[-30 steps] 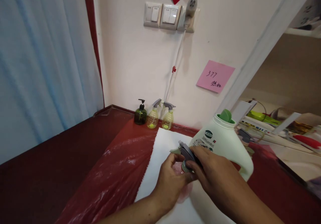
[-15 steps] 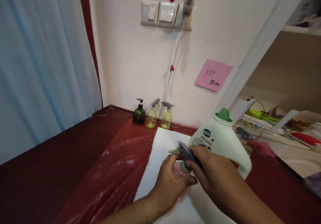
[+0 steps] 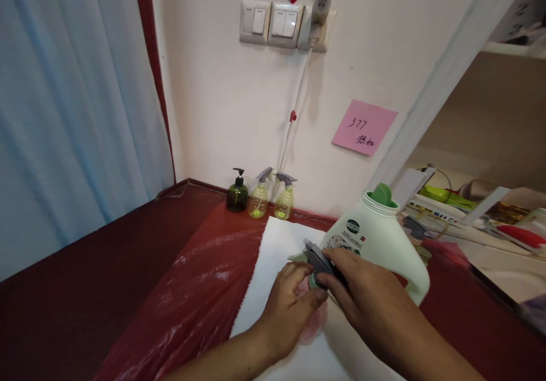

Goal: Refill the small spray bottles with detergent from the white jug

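A spray bottle [image 3: 314, 323] with a clear pinkish body and a grey trigger head stands on the white sheet [image 3: 279, 244]. My left hand [image 3: 288, 307] wraps round its upper body and neck, thumb near the collar. Gripped in my right hand [image 3: 356, 284] is the grey spray head [image 3: 319, 257], held by thumb and fingers; the palm hides part of the trigger. Just behind my right hand is a big pale green jug [image 3: 381, 236] with an uncapped mouth and a green piece in it.
Two yellow spray bottles [image 3: 258, 199] and a dark green pump bottle [image 3: 237, 194] stand by the wall. Red plastic film [image 3: 200, 273] covers part of the table. Another spray bottle [image 3: 416, 236] is behind the jug, beside cluttered shelves [image 3: 473, 210]. A blue curtain [image 3: 72, 102] hangs at left.
My left thumb has moved up toward the collar, showing more of the pink bottle body. My right hand stays on the spray head.
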`<control>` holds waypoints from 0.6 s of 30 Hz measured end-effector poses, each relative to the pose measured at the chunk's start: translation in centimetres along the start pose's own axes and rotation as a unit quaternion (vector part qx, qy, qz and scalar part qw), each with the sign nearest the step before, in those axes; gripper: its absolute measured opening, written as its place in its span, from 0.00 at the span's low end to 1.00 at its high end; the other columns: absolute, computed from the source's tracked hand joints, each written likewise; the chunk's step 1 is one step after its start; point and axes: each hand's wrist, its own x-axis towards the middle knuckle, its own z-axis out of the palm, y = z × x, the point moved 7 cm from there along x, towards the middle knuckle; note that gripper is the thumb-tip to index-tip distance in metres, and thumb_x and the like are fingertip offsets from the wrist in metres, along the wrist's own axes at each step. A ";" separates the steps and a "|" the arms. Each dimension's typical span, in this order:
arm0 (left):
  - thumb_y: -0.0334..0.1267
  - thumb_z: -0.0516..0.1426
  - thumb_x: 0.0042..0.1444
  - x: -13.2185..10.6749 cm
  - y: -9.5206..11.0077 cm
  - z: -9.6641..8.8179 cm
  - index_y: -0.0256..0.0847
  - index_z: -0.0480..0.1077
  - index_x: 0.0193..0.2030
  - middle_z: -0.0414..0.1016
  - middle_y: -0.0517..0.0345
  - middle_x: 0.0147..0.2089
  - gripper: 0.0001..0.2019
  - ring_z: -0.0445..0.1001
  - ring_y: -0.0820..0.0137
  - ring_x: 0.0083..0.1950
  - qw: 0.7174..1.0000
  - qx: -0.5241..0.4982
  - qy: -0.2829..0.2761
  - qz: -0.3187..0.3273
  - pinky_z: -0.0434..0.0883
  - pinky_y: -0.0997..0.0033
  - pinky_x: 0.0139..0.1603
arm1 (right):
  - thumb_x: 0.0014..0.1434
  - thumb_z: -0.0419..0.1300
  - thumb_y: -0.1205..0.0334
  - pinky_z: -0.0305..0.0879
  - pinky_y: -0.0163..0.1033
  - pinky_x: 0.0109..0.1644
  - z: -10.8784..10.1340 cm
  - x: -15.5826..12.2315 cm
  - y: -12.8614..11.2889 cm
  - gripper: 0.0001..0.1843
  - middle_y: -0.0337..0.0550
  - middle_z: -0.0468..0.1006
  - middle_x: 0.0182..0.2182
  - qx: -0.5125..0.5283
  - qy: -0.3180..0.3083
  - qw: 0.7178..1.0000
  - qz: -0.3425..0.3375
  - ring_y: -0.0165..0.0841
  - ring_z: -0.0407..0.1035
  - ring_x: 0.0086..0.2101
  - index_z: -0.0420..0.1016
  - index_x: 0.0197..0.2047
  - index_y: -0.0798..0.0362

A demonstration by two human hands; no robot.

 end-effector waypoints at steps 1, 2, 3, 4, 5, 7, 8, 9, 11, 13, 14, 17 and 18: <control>0.42 0.65 0.55 0.0 0.1 0.2 0.42 0.76 0.50 0.77 0.51 0.51 0.16 0.72 0.56 0.56 0.999 -0.043 0.002 -0.015 0.65 0.58 0.59 | 0.66 0.54 0.65 0.65 0.43 0.34 0.0 0.0 0.0 0.03 0.44 0.79 0.36 0.001 0.000 1.000 0.002 0.43 0.77 0.34 0.68 0.39 0.48; 0.39 0.67 0.51 0.0 0.1 0.4 0.42 0.75 0.49 0.79 0.52 0.51 0.18 0.74 0.57 0.55 0.996 -0.086 0.006 -0.035 0.66 0.59 0.58 | 0.66 0.54 0.65 0.65 0.43 0.34 -0.1 -0.1 0.0 0.03 0.44 0.79 0.36 0.001 0.002 1.000 0.004 0.43 0.77 0.33 0.68 0.39 0.48; 0.37 0.68 0.48 -0.1 0.0 0.6 0.42 0.74 0.49 0.80 0.54 0.49 0.19 0.75 0.58 0.54 0.991 -0.122 0.012 -0.056 0.67 0.61 0.57 | 0.66 0.54 0.65 0.65 0.43 0.34 -0.1 -0.1 0.0 0.03 0.44 0.79 0.35 0.001 0.005 1.000 0.004 0.43 0.76 0.33 0.68 0.39 0.48; 0.35 0.69 0.46 -0.1 -0.1 0.7 0.42 0.73 0.47 0.81 0.54 0.47 0.20 0.76 0.59 0.52 0.986 -0.145 0.019 -0.073 0.68 0.62 0.55 | 0.66 0.54 0.65 0.64 0.43 0.33 -0.1 -0.1 -0.1 0.04 0.44 0.78 0.35 0.000 0.007 1.000 0.002 0.42 0.76 0.33 0.68 0.38 0.48; 0.33 0.69 0.44 -0.1 -0.2 0.7 0.41 0.73 0.45 0.82 0.55 0.46 0.20 0.77 0.59 0.50 0.984 -0.155 0.026 -0.084 0.69 0.62 0.54 | 0.66 0.54 0.65 0.64 0.43 0.33 -0.1 -0.2 -0.1 0.04 0.44 0.78 0.35 0.001 0.010 1.000 -0.001 0.42 0.76 0.33 0.68 0.37 0.49; 0.34 0.69 0.44 -0.1 -0.5 0.7 0.40 0.74 0.45 0.82 0.53 0.45 0.19 0.77 0.58 0.49 0.983 -0.156 0.030 -0.090 0.69 0.61 0.54 | 0.66 0.54 0.65 0.64 0.42 0.33 -0.1 -0.2 -0.1 0.05 0.43 0.78 0.35 0.005 0.016 1.000 -0.005 0.41 0.76 0.32 0.67 0.36 0.49; 0.35 0.69 0.45 -0.1 -0.6 0.6 0.40 0.74 0.45 0.81 0.52 0.46 0.19 0.76 0.57 0.50 0.985 -0.149 0.025 -0.084 0.69 0.60 0.54 | 0.66 0.54 0.65 0.64 0.42 0.33 -0.1 -0.2 -0.1 0.05 0.43 0.78 0.35 0.006 0.019 1.000 -0.007 0.41 0.76 0.32 0.67 0.36 0.49; 0.38 0.68 0.47 0.0 -0.7 0.5 0.39 0.74 0.46 0.80 0.51 0.47 0.18 0.76 0.57 0.51 0.988 -0.132 0.016 -0.072 0.68 0.59 0.55 | 0.66 0.54 0.65 0.63 0.42 0.33 -0.1 -0.2 0.0 0.05 0.43 0.78 0.35 0.007 0.021 1.000 -0.007 0.40 0.76 0.32 0.68 0.37 0.49; 0.44 0.66 0.53 0.2 -0.8 0.1 0.39 0.76 0.47 0.78 0.49 0.49 0.17 0.74 0.55 0.53 0.997 -0.074 -0.001 -0.038 0.67 0.56 0.57 | 0.66 0.54 0.64 0.63 0.41 0.33 0.0 -0.1 0.1 0.04 0.43 0.78 0.35 0.010 0.026 1.000 -0.010 0.40 0.75 0.32 0.68 0.38 0.48; 0.48 0.62 0.58 0.3 -0.6 -0.2 0.39 0.77 0.47 0.76 0.46 0.51 0.16 0.72 0.54 0.55 1.000 -0.012 -0.015 -0.004 0.65 0.55 0.60 | 0.66 0.53 0.64 0.63 0.41 0.33 0.0 -0.1 0.2 0.04 0.43 0.78 0.35 0.017 0.027 0.999 -0.014 0.40 0.75 0.33 0.68 0.38 0.48; 0.49 0.60 0.60 0.3 -0.5 -0.3 0.39 0.78 0.47 0.75 0.45 0.52 0.17 0.71 0.54 0.56 1.000 0.006 -0.019 0.007 0.64 0.54 0.61 | 0.67 0.53 0.64 0.63 0.41 0.33 0.0 -0.1 0.2 0.04 0.43 0.78 0.35 0.021 0.027 0.999 -0.015 0.40 0.75 0.32 0.68 0.38 0.49; 0.49 0.59 0.61 0.2 -0.1 -0.2 0.39 0.78 0.47 0.74 0.45 0.53 0.17 0.70 0.53 0.59 1.000 0.007 -0.023 0.014 0.62 0.54 0.64 | 0.67 0.54 0.64 0.62 0.42 0.34 0.0 -0.2 0.3 0.05 0.42 0.77 0.34 0.029 0.031 0.999 -0.014 0.40 0.75 0.33 0.67 0.38 0.49; 0.48 0.62 0.58 0.2 0.0 -0.1 0.40 0.78 0.49 0.74 0.46 0.54 0.17 0.70 0.53 0.60 1.000 -0.013 -0.021 0.007 0.62 0.54 0.64 | 0.67 0.54 0.64 0.62 0.42 0.34 0.0 -0.3 0.4 0.04 0.42 0.77 0.35 0.032 0.030 0.999 -0.012 0.40 0.75 0.33 0.67 0.38 0.48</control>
